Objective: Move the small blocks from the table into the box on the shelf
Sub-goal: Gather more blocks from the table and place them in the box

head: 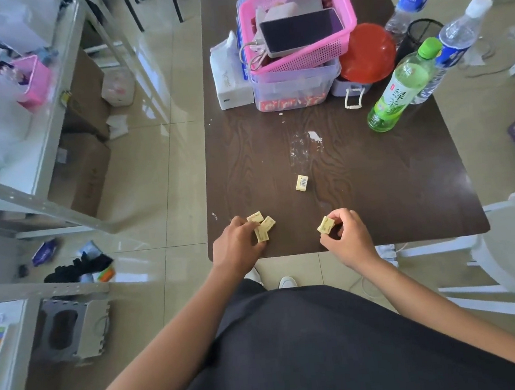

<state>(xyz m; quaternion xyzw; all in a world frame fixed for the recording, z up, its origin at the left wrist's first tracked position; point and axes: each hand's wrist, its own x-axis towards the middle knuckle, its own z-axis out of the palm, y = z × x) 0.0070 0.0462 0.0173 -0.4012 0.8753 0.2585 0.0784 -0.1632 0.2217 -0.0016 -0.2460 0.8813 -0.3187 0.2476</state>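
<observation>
Because the small blocks look light, stiff and smooth, the left hand [237, 244] gathers three blocks [262, 226] at the lower centre of the counter [375, 182], the right hand [346, 233] pinches one block [326, 225] by its sides, and a lone block [302, 183] lies above them.

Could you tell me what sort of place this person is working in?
Probably a storeroom or informal workroom: a grey metal shelving rack packed with plastic bags, brown cardboard boxes on the glossy tiled floor, and a dark wood-grain table cluttered with a pink plastic basket and bottles.
</observation>
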